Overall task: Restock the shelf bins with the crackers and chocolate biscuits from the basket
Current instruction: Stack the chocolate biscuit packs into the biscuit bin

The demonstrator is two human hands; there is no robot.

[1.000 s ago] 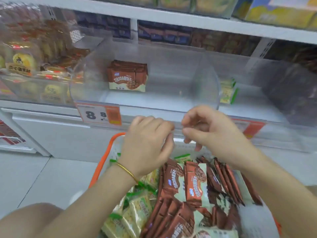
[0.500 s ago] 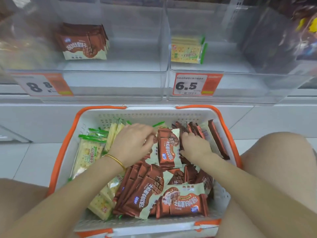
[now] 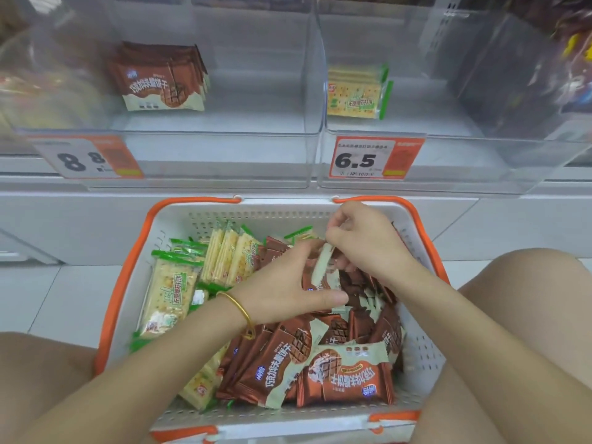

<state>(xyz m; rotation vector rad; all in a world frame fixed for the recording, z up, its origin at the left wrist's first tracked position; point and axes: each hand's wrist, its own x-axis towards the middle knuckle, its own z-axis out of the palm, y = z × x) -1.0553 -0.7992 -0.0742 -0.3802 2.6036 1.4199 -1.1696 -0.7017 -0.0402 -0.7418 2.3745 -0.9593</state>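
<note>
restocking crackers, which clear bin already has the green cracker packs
The right bin, with the 6.5 price tag, holds green cracker packs; the left bin, with the 8.8 tag, holds brown chocolate biscuit packs.

bright even light, soft shadows, wide-angle bend + blur at upper corners

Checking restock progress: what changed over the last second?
Both hands dropped from in front of the bins into the basket; the left hand now grips a bunch of chocolate biscuit packs and the right hand pinches their tops. Bin stock unchanged.
</note>
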